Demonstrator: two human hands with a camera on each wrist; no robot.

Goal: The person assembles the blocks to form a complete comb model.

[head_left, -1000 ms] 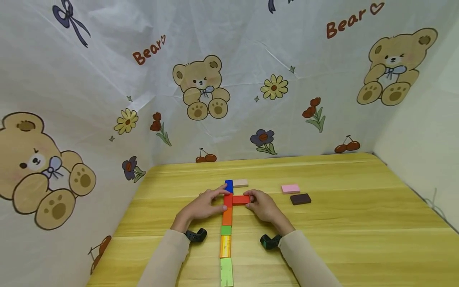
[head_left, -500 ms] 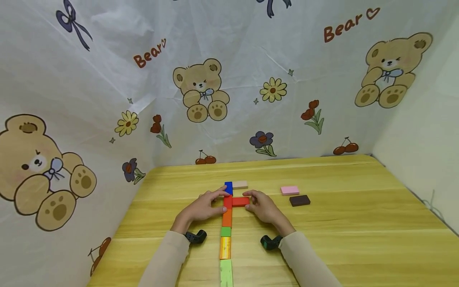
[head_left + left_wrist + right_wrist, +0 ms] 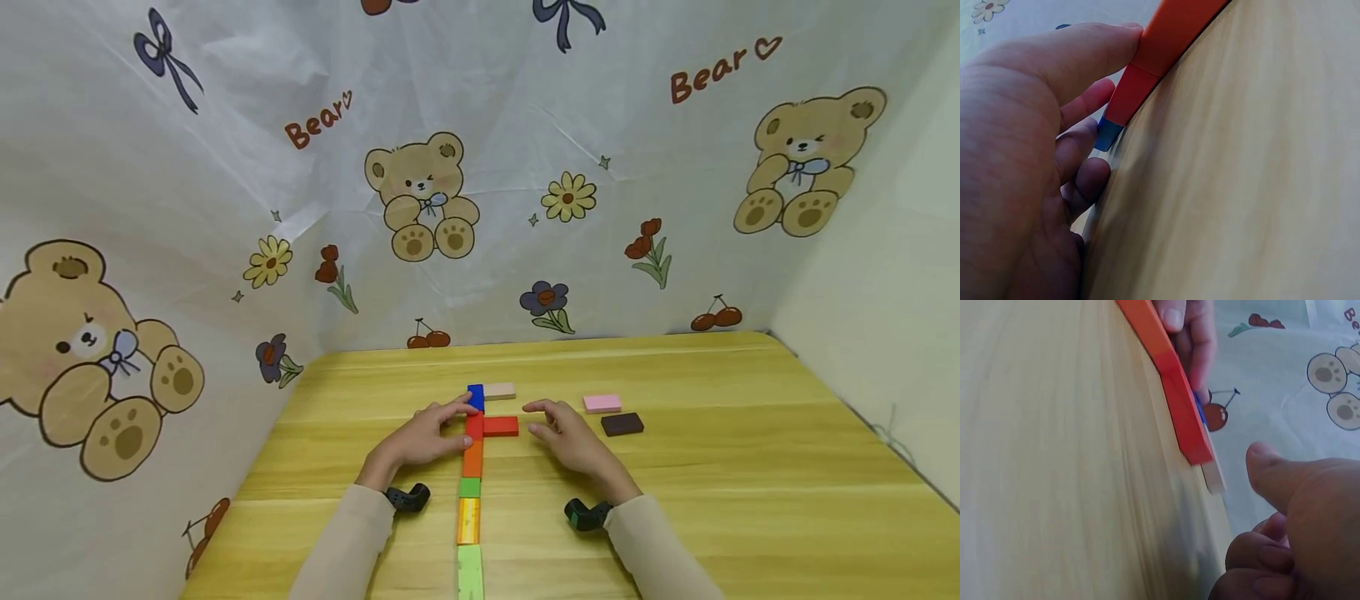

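My left hand rests on the column of blocks, thumb at the orange block and fingertips at the upright red block and the blue block. In the left wrist view that hand lies along the side of the column, its fingers loosely bent. A second red block points right from the column, end against its side. Beyond it lies a beige block beside the blue one. Just right of the red block, my right hand hovers with thumb and fingers apart and nothing between them.
Nearer me the column goes on with a green block, a yellow-orange block and a light green block. A pink block and a dark brown block lie to the right on the wooden table.
My right hand has let go of the red block and drawn back to the right, its fingers spreading. The left hand stays on the column, and the head view has tilted slightly up.
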